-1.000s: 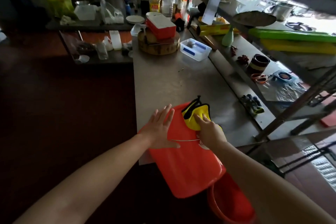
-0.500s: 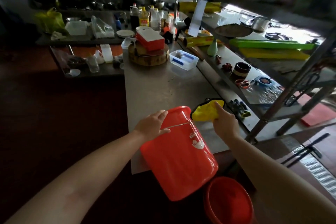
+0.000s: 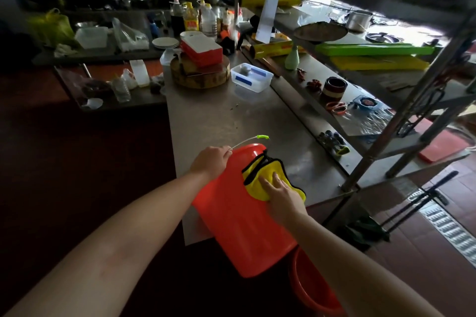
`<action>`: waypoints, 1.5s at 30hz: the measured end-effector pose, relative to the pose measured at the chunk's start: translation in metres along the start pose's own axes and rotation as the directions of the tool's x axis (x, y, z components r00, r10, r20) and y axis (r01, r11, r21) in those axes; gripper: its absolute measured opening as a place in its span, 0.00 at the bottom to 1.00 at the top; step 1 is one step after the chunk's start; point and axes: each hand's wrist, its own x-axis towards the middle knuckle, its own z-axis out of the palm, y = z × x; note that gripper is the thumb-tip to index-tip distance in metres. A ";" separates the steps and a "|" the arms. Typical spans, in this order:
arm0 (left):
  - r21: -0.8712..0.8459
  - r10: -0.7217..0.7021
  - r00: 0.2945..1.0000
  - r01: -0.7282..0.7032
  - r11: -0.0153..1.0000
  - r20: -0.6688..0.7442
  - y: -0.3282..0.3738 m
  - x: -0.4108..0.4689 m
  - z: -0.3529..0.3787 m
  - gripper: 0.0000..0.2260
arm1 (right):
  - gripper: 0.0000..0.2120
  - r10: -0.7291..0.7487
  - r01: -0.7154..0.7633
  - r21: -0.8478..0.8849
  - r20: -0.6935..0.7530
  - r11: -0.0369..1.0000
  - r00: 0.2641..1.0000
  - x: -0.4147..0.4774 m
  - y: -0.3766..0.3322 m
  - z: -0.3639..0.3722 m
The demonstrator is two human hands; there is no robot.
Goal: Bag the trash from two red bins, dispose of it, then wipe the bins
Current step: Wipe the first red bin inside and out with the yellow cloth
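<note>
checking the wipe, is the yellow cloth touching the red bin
Touching. The head view shows the right hand pressing the yellow cloth flat against the side of the red bin.

Dim kitchen; daylight glare upper right; edges warped, blurred.

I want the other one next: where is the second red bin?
Head view, bottom right: the second red bin sits low beside the table's near corner, directly below the tipped red bin and partly behind the right forearm.

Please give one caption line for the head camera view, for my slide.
Left hand grips the tilted red plastic bin; right hand presses a yellow cloth against its side.
</note>
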 end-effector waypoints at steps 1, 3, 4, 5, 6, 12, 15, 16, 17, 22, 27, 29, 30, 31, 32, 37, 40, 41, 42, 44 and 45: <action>0.006 -0.008 1.000 0.008 1.000 0.028 -0.002 0.001 -0.001 0.18 | 0.37 0.004 -0.004 -0.010 0.003 1.000 1.000 0.002 -0.001 0.000; 0.102 0.008 0.996 -0.017 0.995 0.088 -0.006 0.001 -0.001 0.22 | 0.36 0.015 -0.014 -0.019 0.012 1.000 1.000 0.007 -0.002 0.000; 0.212 0.044 0.995 -0.061 0.975 0.088 -0.008 0.000 0.002 0.23 | 0.36 0.022 -0.022 -0.006 0.022 1.000 1.000 0.009 -0.002 0.001; 0.331 0.111 0.992 -0.125 0.935 0.059 -0.010 -0.003 0.006 0.24 | 0.36 0.026 -0.026 0.017 0.031 0.999 0.999 0.011 -0.003 0.001; 0.410 0.204 0.978 -0.199 0.890 0.031 -0.010 -0.006 0.007 0.26 | 0.36 0.023 -0.025 0.038 0.037 0.999 0.999 0.013 -0.003 0.002; 0.529 0.331 0.931 -0.362 0.768 0.155 -0.017 -0.019 0.022 0.30 | 0.35 -0.015 0.014 0.013 0.046 1.000 0.999 0.021 -0.012 0.006; 0.461 0.123 0.985 -0.166 0.872 0.123 -0.025 -0.015 0.017 0.34 | 0.34 -0.024 0.024 -0.010 0.057 1.000 0.998 0.023 -0.015 0.004; 0.450 0.078 0.988 -0.132 0.883 0.135 -0.029 -0.014 0.014 0.35 | 0.34 -0.023 0.024 -0.016 0.055 1.000 0.998 0.024 -0.016 0.003; 0.443 0.049 0.987 -0.112 0.890 0.150 -0.034 -0.014 0.013 0.35 | 0.34 -0.023 0.025 -0.024 0.051 0.999 0.998 0.024 -0.017 0.002; 0.437 0.021 0.991 -0.079 0.896 0.136 -0.041 -0.026 0.017 0.29 | 0.36 -0.017 0.018 -0.054 0.028 0.998 0.999 0.022 -0.024 0.005; 0.123 0.010 0.999 -0.005 0.992 -0.041 -0.015 -0.023 0.031 0.21 | 0.37 -0.002 0.002 -0.105 -0.002 0.995 1.000 0.022 -0.034 0.009; -0.049 -0.048 0.998 0.045 0.998 -0.051 -0.012 -0.014 0.026 0.17 | 0.37 -0.010 0.008 -0.107 -0.016 0.994 1.000 0.024 -0.034 0.008; -0.123 -0.071 0.997 0.067 0.990 -0.026 -0.013 -0.011 0.022 0.16 | 0.36 -0.017 0.014 -0.100 -0.022 0.995 1.000 0.025 -0.033 0.008; -0.172 -0.075 0.997 0.074 0.982 0.001 -0.016 -0.009 0.018 0.16 | 0.36 -0.025 0.022 -0.092 -0.025 0.996 0.999 0.026 -0.032 0.008; -0.201 -0.062 0.998 0.066 0.977 0.024 -0.020 -0.009 0.014 0.16 | 0.36 -0.036 0.034 -0.083 -0.027 0.996 0.999 0.027 -0.031 0.007; -0.267 -0.068 0.992 0.095 0.959 0.109 -0.055 -0.019 -0.005 0.17 | 0.37 -0.164 0.162 -0.042 -0.049 0.986 0.985 0.031 -0.042 0.006; -0.251 -0.126 0.975 0.171 0.953 0.184 -0.077 -0.018 -0.017 0.16 | 0.38 -0.257 0.252 -0.058 -0.092 0.966 0.962 0.034 -0.055 0.006; -0.237 -0.140 0.966 0.192 0.952 0.218 -0.082 -0.017 -0.020 0.15 | 0.38 -0.280 0.277 -0.044 -0.113 0.960 0.953 0.036 -0.060 0.006; -0.221 -0.150 0.958 0.206 0.953 0.245 -0.086 -0.016 -0.023 0.15 | 0.39 -0.298 0.297 -0.029 -0.134 0.954 0.945 0.038 -0.066 0.006; -0.209 -0.156 0.949 0.217 0.954 0.274 -0.089 -0.015 -0.030 0.15 | 0.36 -0.319 0.321 -0.016 -0.148 0.947 0.936 0.043 -0.079 0.008; -0.212 -0.146 0.949 0.209 0.954 0.278 -0.089 -0.014 -0.032 0.15 | 0.34 -0.320 0.322 -0.016 -0.141 0.947 0.937 0.044 -0.085 0.011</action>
